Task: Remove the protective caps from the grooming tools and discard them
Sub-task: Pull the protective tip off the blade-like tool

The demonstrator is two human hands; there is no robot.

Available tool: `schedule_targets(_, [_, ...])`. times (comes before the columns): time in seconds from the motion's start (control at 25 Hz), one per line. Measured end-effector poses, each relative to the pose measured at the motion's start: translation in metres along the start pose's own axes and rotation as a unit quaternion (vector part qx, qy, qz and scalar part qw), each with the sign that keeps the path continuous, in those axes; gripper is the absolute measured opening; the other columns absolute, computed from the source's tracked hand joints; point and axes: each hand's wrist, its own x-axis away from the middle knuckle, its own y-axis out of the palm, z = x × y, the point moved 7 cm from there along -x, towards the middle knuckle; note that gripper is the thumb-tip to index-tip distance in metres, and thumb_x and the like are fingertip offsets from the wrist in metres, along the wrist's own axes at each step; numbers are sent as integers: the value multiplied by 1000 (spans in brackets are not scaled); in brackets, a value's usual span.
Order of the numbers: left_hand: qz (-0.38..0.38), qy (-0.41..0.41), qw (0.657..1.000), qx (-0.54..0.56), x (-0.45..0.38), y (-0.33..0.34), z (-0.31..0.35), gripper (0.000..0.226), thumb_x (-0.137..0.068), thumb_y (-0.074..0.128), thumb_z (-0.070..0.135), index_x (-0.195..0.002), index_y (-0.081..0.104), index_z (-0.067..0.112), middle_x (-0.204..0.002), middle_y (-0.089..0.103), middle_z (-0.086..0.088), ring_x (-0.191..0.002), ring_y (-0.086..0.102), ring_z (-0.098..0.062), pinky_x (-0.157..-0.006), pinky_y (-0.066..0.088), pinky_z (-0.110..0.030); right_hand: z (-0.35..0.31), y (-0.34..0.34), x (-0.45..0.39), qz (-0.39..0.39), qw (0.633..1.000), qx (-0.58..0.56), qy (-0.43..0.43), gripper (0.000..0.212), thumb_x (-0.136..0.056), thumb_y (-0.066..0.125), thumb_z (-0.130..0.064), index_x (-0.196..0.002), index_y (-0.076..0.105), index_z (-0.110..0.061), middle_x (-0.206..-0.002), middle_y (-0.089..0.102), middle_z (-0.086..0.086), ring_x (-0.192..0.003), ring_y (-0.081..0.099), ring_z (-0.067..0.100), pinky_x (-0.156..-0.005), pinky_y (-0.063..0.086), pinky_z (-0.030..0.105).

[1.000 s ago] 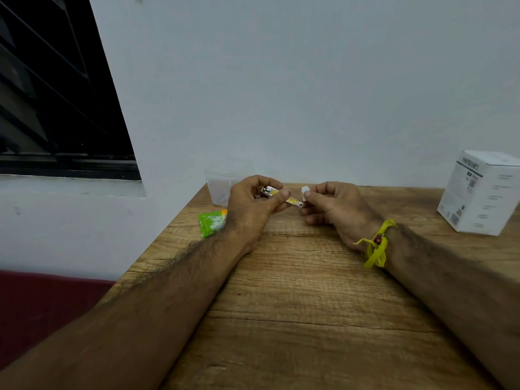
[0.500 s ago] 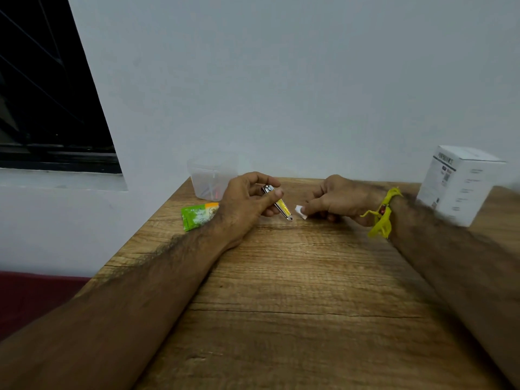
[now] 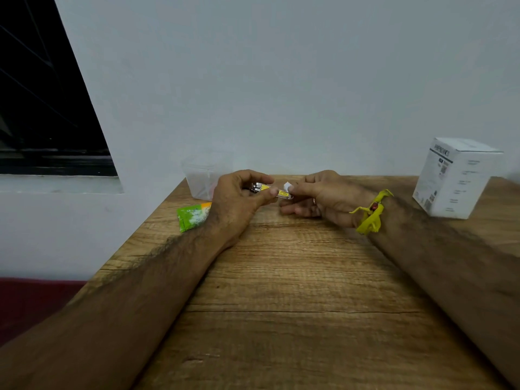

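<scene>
I have the wooden table (image 3: 295, 291) filling the lower view, with a white carton (image 3: 458, 178) standing at its far right corner and a clear plastic container (image 3: 204, 175) against the wall at the far left. A green sachet (image 3: 192, 216) lies flat near that container, partly behind my left wrist.

My left hand (image 3: 239, 201) is curled around a nail clipper (image 3: 271, 190) with a yellow label, thumb on top, holding it just above the table with its end pointing right. My right hand (image 3: 320, 197), a yellow thread band (image 3: 371, 212) at its wrist, pinches a small white cap (image 3: 287, 186) between thumb and forefinger, right at the clipper's end. The view is too small for me to tell whether the cap sits on the clipper or merely touches it; I judge it is off.

The risk I see is the cap itself: it is tiny and held only at the fingertips, so a loose pinch could let it drop and skitter off the table edge. If the clear container is where caps go, my right hand must cross over the left, and could knock the clipper.
</scene>
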Motion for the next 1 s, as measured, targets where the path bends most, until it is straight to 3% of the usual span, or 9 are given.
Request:
schedule_targets(0.08, [8,28,996,-81,-2,-3,2,16,-79,83,12,-93,76,11,-85,75,-11,-80,73,-25,-76,60,-29,2,6,0,-5,997,-76,-8,26,-96,63,-8,-115,63,10,-89,71,20,-69,75,23,-54,58,19])
schedule_targets(0.2, [-3,116,958,-263,-2,-3,16,12,-78,83,26,-89,79,22,-81,73,9,-77,65,-7,-76,54,-28,5,6,-1,9,992,-124,-28,16,-95,64,-4,-105,62,7,-88,68,20,-70,75,26,-62,62,22])
schedule_targets(0.28, [-26,155,932,-328,0,2,23,14,-81,80,32,-91,78,23,-81,73,9,-79,64,-8,-77,54,-33,6,5,0,13,989,-141,-34,8,-95,63,-3,-96,62,5,-85,68,19,-70,75,26,-64,62,22])
schedule_targets(0.44, [-21,152,923,-354,-1,3,24,18,-86,75,34,-91,74,17,-79,71,4,-79,64,-16,-76,53,-39,3,6,1,22,981,-184,-58,9,-95,63,-1,-100,61,6,-81,70,18,-71,75,26,-63,61,19])
schedule_targets(0.6, [-21,160,904,-397,-1,4,24,20,-90,70,36,-96,70,18,-85,73,0,-86,65,-24,-80,52,-43,0,8,2,54,985,-130,-105,15,-93,66,-1,-102,62,9,-83,72,20,-73,76,26,-68,62,21])
schedule_targets(0.76, [6,156,932,-327,0,3,23,14,-94,66,30,-100,65,18,-85,74,3,-84,69,-20,-79,55,-43,2,6,2,91,980,-125,-123,8,-94,63,3,-100,63,8,-82,72,20,-66,74,22,-67,61,20])
schedule_targets(0.88, [75,106,972,-197,-1,-4,18,4,-100,57,24,-102,58,20,-89,74,3,-85,72,-14,-77,60,-44,3,3,0,114,976,-141,-122,8,-94,64,2,-99,62,8,-77,69,16,-59,72,19,-63,61,20])
schedule_targets(1.0, [170,19,985,-9,-1,-16,8,10,-104,50,20,-101,59,16,-97,73,-8,-87,75,-19,-78,63,-38,4,0,0,131,972,-149,-125,5,-94,65,0,-94,62,5,-73,69,14,-58,72,17,-63,61,19])
